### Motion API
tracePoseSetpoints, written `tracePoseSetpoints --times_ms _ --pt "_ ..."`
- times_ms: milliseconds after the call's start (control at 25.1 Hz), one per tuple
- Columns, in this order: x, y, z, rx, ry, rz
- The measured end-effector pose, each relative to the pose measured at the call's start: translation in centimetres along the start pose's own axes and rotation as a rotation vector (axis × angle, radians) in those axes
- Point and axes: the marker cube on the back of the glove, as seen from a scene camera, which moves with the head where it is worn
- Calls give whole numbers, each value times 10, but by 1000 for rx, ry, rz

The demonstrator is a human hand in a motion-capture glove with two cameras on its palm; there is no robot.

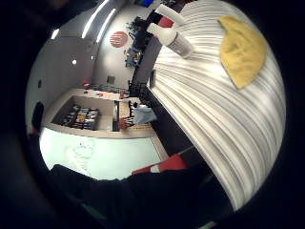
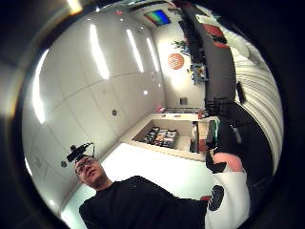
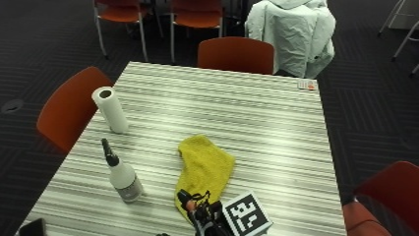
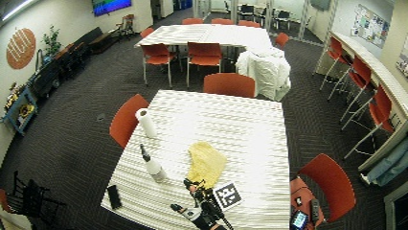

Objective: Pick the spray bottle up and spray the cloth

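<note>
The spray bottle stands upright on the striped desk, near its left edge as the outside view shows it, its dark nozzle pointing up and its pale body resting on the desk top. Nothing touches it. Just beside it, toward the middle of the desk, lies the yellow cloth, spread flat and crumpled into a long shape, with a strip of bare desk between it and the bottle. In the little finger side palm view both show again on the striped surface, the spray bottle apart from the yellow cloth.

The gloved right hand is at the near end of the cloth, low in the outside view, at the near edge of the desk. It holds nothing that can be seen, and whether its fingers are spread or curled I cannot tell, as they are mostly hidden.

Farther along the left side of the desk a paper towel roll stands upright, well apart from the bottle. A small flat object lies at the far right corner. A dark phone-like object rests near the front left corner. Orange chairs surround the desk, and a white jacket hangs over one behind it.
</note>
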Motion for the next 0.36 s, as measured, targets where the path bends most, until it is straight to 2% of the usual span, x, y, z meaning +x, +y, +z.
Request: tracePoseSetpoints --times_ms 358 --pt "13 0 -1 9 -8 14"
